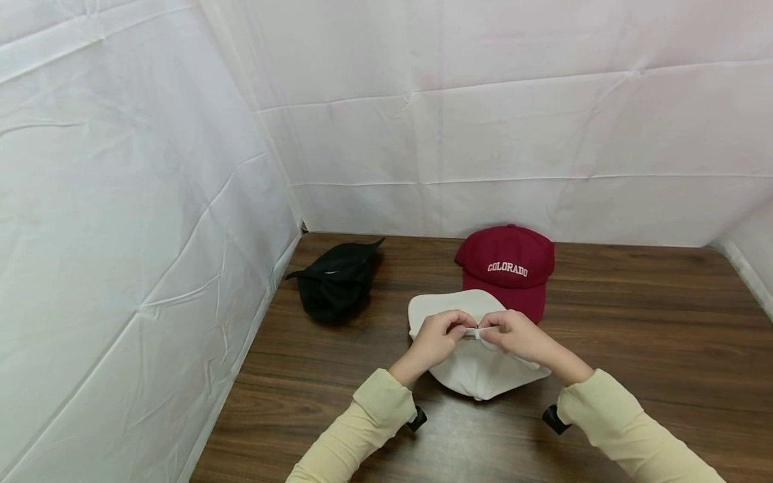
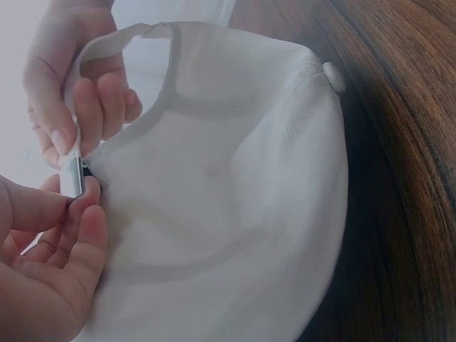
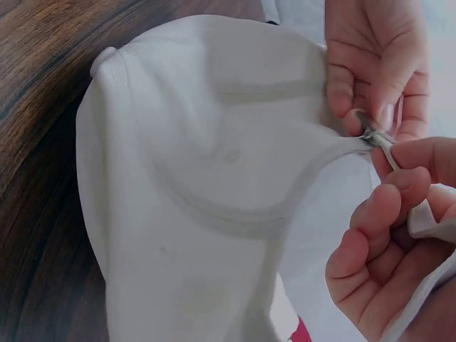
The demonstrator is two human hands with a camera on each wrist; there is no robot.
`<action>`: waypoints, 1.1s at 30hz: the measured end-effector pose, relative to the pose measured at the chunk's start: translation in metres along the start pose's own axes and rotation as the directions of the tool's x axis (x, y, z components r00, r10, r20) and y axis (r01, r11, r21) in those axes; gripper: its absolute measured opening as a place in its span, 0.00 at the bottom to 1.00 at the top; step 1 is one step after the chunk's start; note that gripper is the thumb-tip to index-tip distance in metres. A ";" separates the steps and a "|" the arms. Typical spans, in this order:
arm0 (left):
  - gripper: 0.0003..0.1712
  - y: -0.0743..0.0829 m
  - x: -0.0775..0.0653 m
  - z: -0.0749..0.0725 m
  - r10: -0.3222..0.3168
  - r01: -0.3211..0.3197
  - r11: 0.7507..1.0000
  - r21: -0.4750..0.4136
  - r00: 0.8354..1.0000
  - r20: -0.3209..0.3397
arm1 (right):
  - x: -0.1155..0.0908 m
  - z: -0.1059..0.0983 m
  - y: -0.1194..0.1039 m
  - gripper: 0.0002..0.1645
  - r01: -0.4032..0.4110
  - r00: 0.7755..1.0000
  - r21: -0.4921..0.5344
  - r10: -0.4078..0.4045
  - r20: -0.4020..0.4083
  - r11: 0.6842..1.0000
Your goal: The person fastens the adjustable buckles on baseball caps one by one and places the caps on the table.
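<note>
The left hand [image 1: 436,339] pinches the metal buckle [image 2: 78,177] of the white cap [image 1: 474,376], while the right hand [image 1: 518,335] grips the strap [image 2: 117,40] just beside it. The cap lies on the table [image 1: 272,402] beneath both hands, its button [image 1: 479,398] toward the person. 2 more caps sit farther back: red [image 1: 507,268] near it, black [image 1: 335,282] well apart, left.

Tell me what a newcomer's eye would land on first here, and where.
Probably the dark red cap lettered COLORADO, just beyond the white cap on the wooden table. Next, the left hand and right hand, pinching around the white cap's metal clasp. Then the black cap, apart toward the table's far left corner.
</note>
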State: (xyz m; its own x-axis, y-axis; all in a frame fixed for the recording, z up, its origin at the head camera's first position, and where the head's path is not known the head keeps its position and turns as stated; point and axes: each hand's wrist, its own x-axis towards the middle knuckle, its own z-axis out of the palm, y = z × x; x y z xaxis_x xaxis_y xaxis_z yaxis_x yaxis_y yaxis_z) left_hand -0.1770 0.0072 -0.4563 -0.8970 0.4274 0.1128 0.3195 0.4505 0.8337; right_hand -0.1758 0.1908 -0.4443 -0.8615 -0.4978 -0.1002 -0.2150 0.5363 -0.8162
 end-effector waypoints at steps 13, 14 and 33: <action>0.08 -0.002 0.001 0.003 -0.040 0.040 0.998 -0.055 0.999 -0.001 | 0.000 0.003 -0.005 0.08 -0.009 0.999 -0.038 0.008 -0.031 0.999; 0.08 -0.003 0.001 0.003 -0.045 0.044 0.997 -0.064 0.999 -0.003 | 0.000 0.003 -0.004 0.08 -0.009 0.999 -0.033 0.008 -0.039 0.999; 0.06 -0.006 -0.003 0.006 -0.106 0.096 0.975 -0.200 0.994 -0.040 | 0.002 0.005 0.003 0.07 -0.027 0.999 0.001 0.027 -0.045 1.000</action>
State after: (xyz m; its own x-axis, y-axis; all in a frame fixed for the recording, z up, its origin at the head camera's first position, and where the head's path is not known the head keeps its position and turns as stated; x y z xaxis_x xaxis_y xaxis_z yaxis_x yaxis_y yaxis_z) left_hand -0.1743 0.0082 -0.4652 -0.9375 0.3451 0.0453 0.1642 0.3236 0.9319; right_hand -0.1763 0.1880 -0.4500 -0.8869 -0.4519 -0.0959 -0.1914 0.5485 -0.8140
